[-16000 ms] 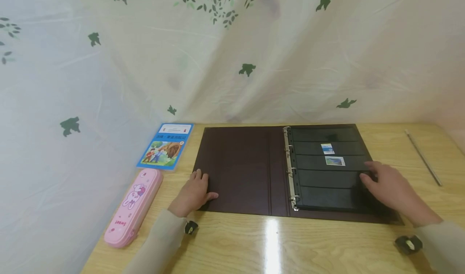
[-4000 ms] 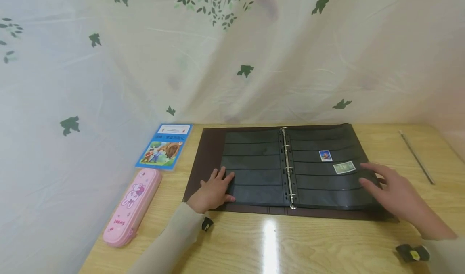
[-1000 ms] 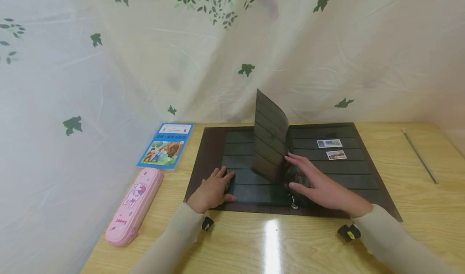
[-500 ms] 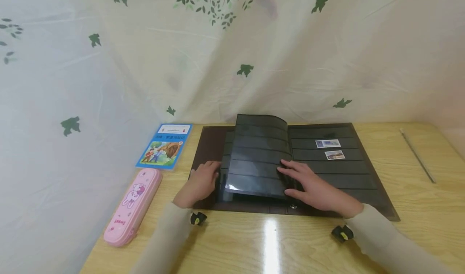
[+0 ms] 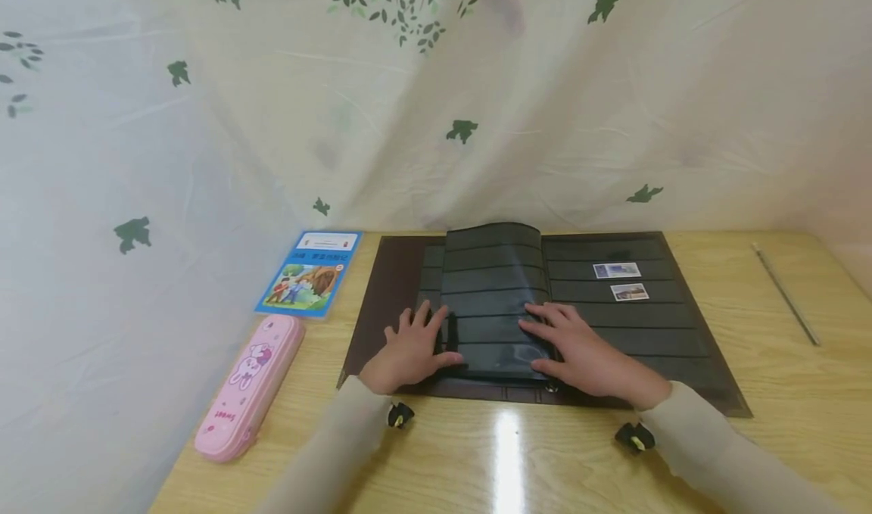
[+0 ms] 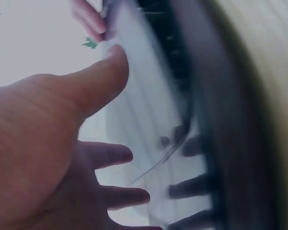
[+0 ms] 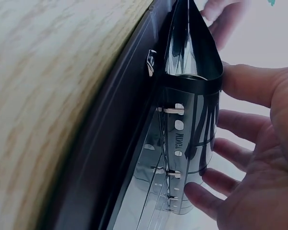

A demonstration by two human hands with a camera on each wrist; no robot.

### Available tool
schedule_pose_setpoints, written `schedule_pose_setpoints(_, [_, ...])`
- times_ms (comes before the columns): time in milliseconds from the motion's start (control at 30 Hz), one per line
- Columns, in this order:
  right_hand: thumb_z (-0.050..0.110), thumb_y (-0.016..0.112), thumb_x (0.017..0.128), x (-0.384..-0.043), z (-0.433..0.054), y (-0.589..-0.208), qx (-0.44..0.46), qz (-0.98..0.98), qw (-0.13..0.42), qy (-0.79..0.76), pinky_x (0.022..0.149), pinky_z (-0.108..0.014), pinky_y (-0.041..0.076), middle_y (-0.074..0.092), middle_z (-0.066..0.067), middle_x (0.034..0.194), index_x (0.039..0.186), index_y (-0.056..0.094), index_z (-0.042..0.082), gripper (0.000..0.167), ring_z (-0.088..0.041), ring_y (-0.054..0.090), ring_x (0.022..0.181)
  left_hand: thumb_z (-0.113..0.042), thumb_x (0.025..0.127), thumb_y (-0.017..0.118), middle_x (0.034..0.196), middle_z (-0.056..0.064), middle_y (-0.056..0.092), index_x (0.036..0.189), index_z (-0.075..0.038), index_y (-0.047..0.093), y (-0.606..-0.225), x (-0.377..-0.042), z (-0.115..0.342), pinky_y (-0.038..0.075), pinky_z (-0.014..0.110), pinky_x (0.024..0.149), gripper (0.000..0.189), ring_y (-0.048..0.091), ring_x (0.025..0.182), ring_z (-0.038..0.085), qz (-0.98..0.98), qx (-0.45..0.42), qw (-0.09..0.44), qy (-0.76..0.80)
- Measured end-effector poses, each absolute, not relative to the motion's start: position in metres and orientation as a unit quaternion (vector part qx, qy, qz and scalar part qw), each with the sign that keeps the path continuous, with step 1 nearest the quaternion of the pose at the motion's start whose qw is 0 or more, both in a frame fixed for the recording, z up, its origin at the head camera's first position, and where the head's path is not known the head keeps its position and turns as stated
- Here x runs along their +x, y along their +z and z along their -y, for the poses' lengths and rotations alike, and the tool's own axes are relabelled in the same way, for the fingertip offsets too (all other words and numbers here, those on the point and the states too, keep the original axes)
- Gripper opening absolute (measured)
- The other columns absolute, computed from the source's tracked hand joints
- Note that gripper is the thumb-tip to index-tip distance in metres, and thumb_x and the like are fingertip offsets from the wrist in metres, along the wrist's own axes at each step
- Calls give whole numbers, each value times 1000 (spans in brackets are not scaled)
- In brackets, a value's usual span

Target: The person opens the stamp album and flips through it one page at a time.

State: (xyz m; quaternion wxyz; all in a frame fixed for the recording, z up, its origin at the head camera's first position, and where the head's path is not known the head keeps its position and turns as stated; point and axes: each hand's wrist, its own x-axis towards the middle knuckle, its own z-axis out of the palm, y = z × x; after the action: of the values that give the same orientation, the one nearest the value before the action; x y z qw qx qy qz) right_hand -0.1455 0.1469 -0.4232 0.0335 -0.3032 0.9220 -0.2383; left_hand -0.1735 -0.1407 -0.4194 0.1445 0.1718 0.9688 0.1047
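A dark brown stamp album [image 5: 391, 272] lies open on the table. Its black pocket page [image 5: 493, 272] bows over the left half, still arched near the rings. My left hand [image 5: 409, 353] rests at that page's outer edge, fingers spread and thumb on the lower part. Near the spine, the fingertips of my right hand [image 5: 589, 356] touch the same page with fingers extended. Two stamps, one a wide bluish stamp [image 5: 616, 270] and below it a smaller stamp [image 5: 630, 292], sit in the right page. The right wrist view shows metal rings [image 7: 174, 110] through the page's punched holes.
Left of the album are a blue picture book [image 5: 306, 275] and a pink pencil case [image 5: 250, 389]. A thin silvery stick [image 5: 786, 294] lies to the right. A patterned curtain [image 5: 409, 120] hangs behind the wooden table [image 5: 450, 453].
Pages were turned leftward, bringing different stamps into view. The latest page, upright a second ago, has come down onto the left half; my left hand moved off its edge and back onto it.
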Motion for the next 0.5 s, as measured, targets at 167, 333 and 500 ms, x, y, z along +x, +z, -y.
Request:
schedule_pose_setpoints(167, [26, 70, 87, -146, -147, -424, -306, -922, 29, -237, 94, -57, 36, 30, -13, 149, 139, 47, 5, 61, -39, 24, 133, -61, 85, 56, 155, 19, 11, 152, -19, 23, -429, -172, 131, 23, 72, 92, 86, 11, 136, 50, -973, 155, 163, 59])
schedule_pose_setpoints(333, [25, 69, 89, -149, -153, -425, -304, -909, 54, -280, 95, -58, 35, 26, -13, 150, 142, 44, 6, 61, -38, 22, 134, -61, 85, 56, 154, 19, 13, 152, -19, 24, -432, -172, 125, 26, 72, 91, 85, 11, 136, 51, -976, 148, 159, 35])
schedule_pose_setpoints(500, [29, 68, 89, -154, -171, -427, -265, -899, 95, -335, 95, -55, 36, 22, -17, 150, 147, 33, 6, 71, -39, 29, 132, -61, 84, 55, 154, 19, 14, 152, -19, 24, -433, -172, 124, 28, 72, 90, 86, 12, 135, 51, -976, 150, 159, 18])
